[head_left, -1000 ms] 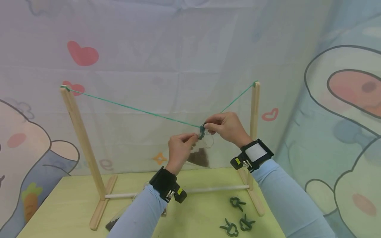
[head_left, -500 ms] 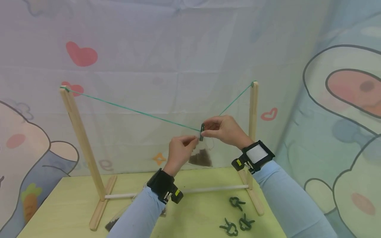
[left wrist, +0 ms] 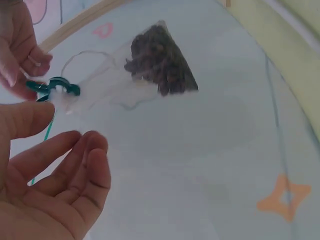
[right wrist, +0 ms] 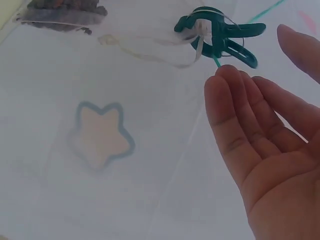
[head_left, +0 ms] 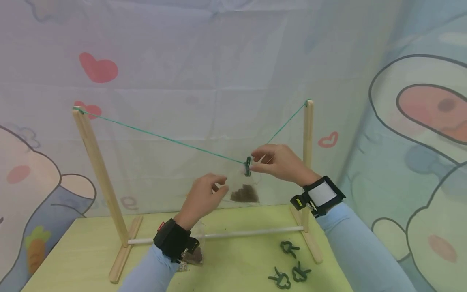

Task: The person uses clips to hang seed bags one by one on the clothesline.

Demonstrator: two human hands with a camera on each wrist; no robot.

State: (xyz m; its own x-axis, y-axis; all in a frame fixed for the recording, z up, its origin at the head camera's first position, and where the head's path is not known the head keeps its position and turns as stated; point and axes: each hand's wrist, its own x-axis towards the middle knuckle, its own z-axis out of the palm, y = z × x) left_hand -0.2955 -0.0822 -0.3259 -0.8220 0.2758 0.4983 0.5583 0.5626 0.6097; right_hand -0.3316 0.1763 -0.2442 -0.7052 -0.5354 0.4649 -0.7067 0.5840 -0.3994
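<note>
Green plastic spring clip [right wrist: 218, 35], upright in head view, on thin green cord [head_left: 164, 138]; right hand [head_left: 284, 164] nearer, just beside; left hand [head_left: 202, 197] lower left, apart; both released.

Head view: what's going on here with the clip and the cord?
A person is working at a green cord strung between two wooden posts. A green plastic clip is on the cord, with a clear bag of dark brown pieces hanging from it. The right hand is open right beside the clip; the left hand is open and apart from it. Three similar clips lie on the table.
</note>
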